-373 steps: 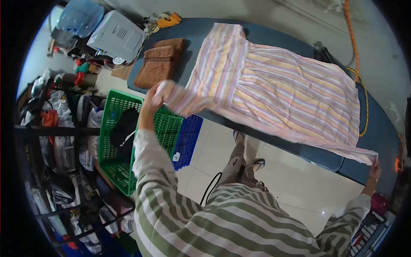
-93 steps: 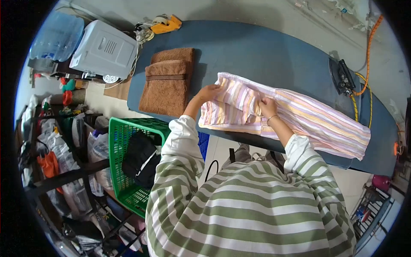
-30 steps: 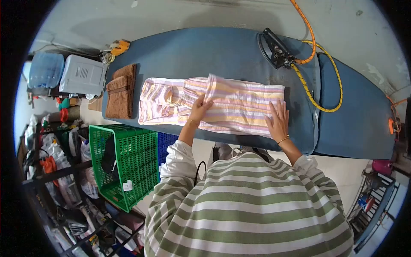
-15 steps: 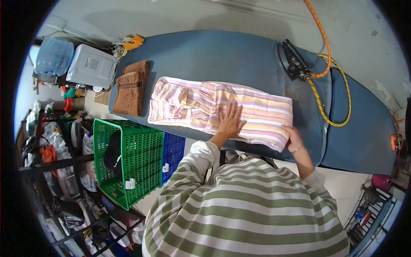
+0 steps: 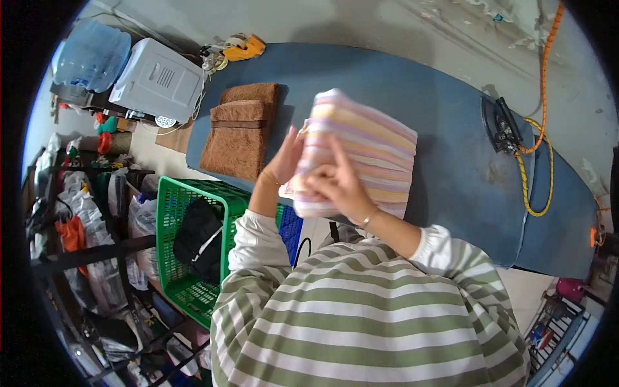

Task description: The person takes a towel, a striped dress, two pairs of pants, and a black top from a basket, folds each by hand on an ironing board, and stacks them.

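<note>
Head view: cloth (image 5: pixel 367 145) folded, held up over the table (image 5: pixel 438 109) near edge, right of towel (image 5: pixel 238 129). Right hand (image 5: pixel 336 187) fingers clamp its front; left hand (image 5: pixel 282 162) fingers probably grip behind, mostly hidden.

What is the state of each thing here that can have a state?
striped cloth: folded, held up between left hand and right hand.
brown towel: folded, lying on the ironing board.
iron: resting on the board, cord attached.
green basket: upright, dark clothes inside.
</note>
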{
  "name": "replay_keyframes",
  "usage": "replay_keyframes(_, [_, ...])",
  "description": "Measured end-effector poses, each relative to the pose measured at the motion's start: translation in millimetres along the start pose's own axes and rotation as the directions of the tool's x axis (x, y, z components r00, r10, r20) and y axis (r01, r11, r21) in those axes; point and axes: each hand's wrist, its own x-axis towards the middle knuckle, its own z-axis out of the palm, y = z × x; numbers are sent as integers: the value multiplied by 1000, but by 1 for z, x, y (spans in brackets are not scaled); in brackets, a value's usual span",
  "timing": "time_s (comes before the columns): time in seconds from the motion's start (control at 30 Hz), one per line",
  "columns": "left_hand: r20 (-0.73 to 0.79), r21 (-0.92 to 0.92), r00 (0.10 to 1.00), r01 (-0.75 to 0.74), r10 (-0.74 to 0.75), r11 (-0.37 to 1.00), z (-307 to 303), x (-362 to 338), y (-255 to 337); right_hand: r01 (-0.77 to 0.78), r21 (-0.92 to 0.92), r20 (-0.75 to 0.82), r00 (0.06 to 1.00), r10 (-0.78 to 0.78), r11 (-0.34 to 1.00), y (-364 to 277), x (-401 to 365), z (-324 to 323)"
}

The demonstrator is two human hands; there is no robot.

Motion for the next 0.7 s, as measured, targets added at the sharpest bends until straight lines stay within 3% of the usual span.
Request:
replay_keyframes(0.03, [-91,4,983,161,-160,987,-40,-5,0,-40,14,123,992,38,999,33,15,0])
replay_keyframes(0.1, [-357,226,911,299,-206,927,-105,4,-27,9,-391,160,985,59,920,54,16,-2])
replay_keyframes(0.13, [-419,308,896,292,-147,905,-120,9,-40,104,-589,119,992,-41,802,63,14,-13])
replay_keyframes(0.2, [-526,387,849,287,-45,876,-138,20,-64,176,-884,66,964,-257,433,64,9,-46])
replay_keyframes(0.23, [-512,425,858,208,44,881,-143,24,-65,145,-965,57,928,-369,217,60,9,-63])
replay_keyframes(0.3, [-478,488,852,54,215,871,-148,31,-69,-195,-968,-113,901,-418,-160,66,9,-93])
replay_keyframes(0.33, [-473,480,853,42,219,876,-146,35,-66,-273,-946,-184,894,-408,-172,78,8,-115])
replay_keyframes(0.4, [-434,879,828,303,356,369,-135,49,-55,-415,-887,-314,863,-396,-201,97,10,-149])
replay_keyframes(0.43, [-376,916,832,401,409,26,-130,56,-52,-412,-888,-309,864,-398,-204,102,9,-154])
replay_keyframes(0.47, [-273,951,759,304,591,49,-138,68,-66,-412,-888,-305,861,-406,-205,99,10,-151])
replay_keyframes(0.5, [-158,938,749,317,643,-138,-120,77,-58,-416,-885,-305,858,-414,-208,97,9,-150])
replay_keyframes(0.57, [88,808,731,345,676,-478,-81,99,-48,-417,-903,-408,759,-508,103,112,-13,-166])
replay_keyframes(0.6, [124,862,778,224,616,-455,-70,114,-50,-386,-887,-460,703,-542,253,115,-24,-171])
replay_keyframes(0.67, [216,929,842,-21,494,-370,-47,145,-53,-447,-666,-683,688,-246,598,119,-56,-170])
replay_keyframes(0.7, [76,949,963,9,259,-315,-35,157,-52,-476,-499,-738,671,-68,724,115,-67,-168])
